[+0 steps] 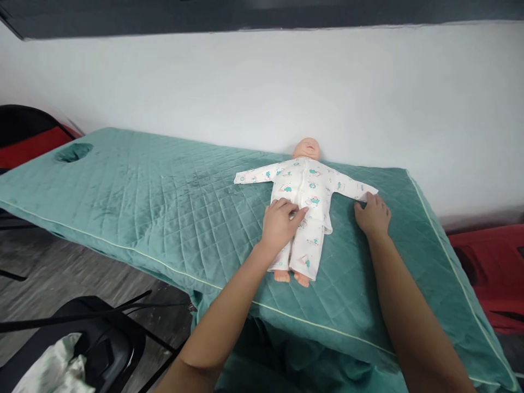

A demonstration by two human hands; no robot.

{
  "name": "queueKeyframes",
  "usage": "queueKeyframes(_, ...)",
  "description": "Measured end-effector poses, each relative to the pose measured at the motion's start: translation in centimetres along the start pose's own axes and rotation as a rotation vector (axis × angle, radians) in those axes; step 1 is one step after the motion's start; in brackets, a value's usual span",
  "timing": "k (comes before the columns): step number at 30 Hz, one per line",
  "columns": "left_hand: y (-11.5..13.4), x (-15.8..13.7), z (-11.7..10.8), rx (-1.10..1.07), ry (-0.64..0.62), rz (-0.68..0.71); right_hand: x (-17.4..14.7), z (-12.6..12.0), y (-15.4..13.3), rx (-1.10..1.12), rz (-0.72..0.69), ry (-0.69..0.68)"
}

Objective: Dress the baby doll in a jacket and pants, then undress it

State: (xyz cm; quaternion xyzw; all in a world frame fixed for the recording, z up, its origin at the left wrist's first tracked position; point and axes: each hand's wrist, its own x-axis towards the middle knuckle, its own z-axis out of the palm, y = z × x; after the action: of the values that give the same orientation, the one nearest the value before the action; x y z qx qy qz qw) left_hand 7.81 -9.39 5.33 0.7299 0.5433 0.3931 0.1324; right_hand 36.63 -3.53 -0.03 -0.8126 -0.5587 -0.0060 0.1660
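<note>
A baby doll (306, 148) lies on its back on a green quilted bed cover (196, 218), arms spread to both sides. It wears a white printed long-sleeved top (305, 177) and matching trousers (308, 251); its bare feet stick out at the trouser ends. My left hand (280, 222) rests over the doll's waist at the lower part of the top, thumb and fingers apart. At the cuff of the sleeve (352, 185) on the right is my right hand (374, 214), its index finger touching the fabric and its thumb held apart. Both sleeve ends cover the doll's hands.
A white wall (262, 87) runs behind the bed. The cover has a face hole (74, 152) at its far left. Bottom left, a black chair (110, 338) bears crumpled light cloth (55, 365). Red chairs (495, 273) stand beyond the bed's right end.
</note>
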Motion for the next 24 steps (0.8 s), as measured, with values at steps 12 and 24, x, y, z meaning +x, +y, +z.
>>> queueKeyframes(12,-1.2,0.1,-0.2,-0.482,0.176,-0.233,-0.1,0.0,0.1,0.030,-0.024,0.025)
queueKeyframes(24,-3.7,-2.4,-0.1,-0.397,0.275,-0.231,-2.7,-0.3,-1.9,0.121,-0.239,0.109)
